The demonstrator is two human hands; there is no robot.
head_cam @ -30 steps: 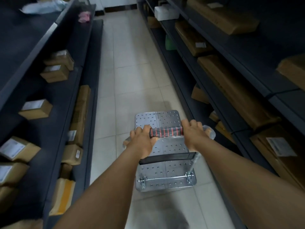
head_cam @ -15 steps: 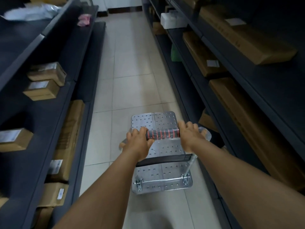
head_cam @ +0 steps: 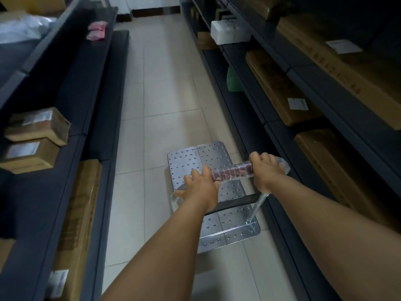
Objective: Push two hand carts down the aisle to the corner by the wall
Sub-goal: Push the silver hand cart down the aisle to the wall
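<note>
A silver metal hand cart (head_cam: 196, 161) with a studded deck stands on the tiled aisle floor, angled slightly left. Its handle bar (head_cam: 233, 171) is black with red bands and wrapped in clear plastic. My left hand (head_cam: 200, 187) grips the left part of the bar. My right hand (head_cam: 265, 170) grips the right end, above the upright post. A black band lies across the deck under the handle. Only one cart is in view.
Dark shelving lines both sides of the narrow aisle. Cardboard boxes (head_cam: 36, 131) sit on the left shelves, long flat cartons (head_cam: 280, 90) and a white parcel (head_cam: 231, 31) on the right. A green bag (head_cam: 233, 80) sits low on the right. The wall base (head_cam: 149, 11) shows far ahead.
The cart has rolled forward down the aisle with both hands on its handle. The shelves have slid past, the far wall is nearer, and the cart now angles slightly left.
</note>
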